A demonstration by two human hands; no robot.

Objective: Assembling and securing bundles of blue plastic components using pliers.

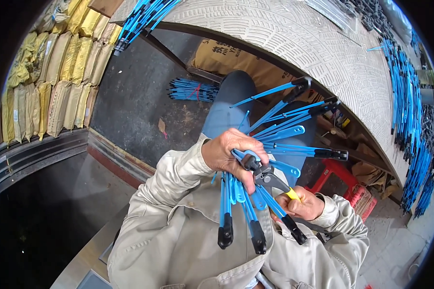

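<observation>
My left hand (234,151) is closed around a fanned bunch of thin blue rods with black end pieces (280,150), held above my lap. Some rods spread away toward the table, others point down toward my jacket. Several have flat, holed blue ends. My right hand (304,206) grips pliers (271,180) by a yellow-and-black handle. Their metal jaws meet the bunch beside my left thumb, at a black end piece (250,162). What exactly lies between the jaws is too small to tell.
A patterned table (294,33) curves ahead, with blue rod piles (405,96) along its right side and another bundle (142,19) at its left end. A tied bundle (194,90) lies on the floor. Stacked sacks (58,106) stand left; a red stool (335,178) is at right.
</observation>
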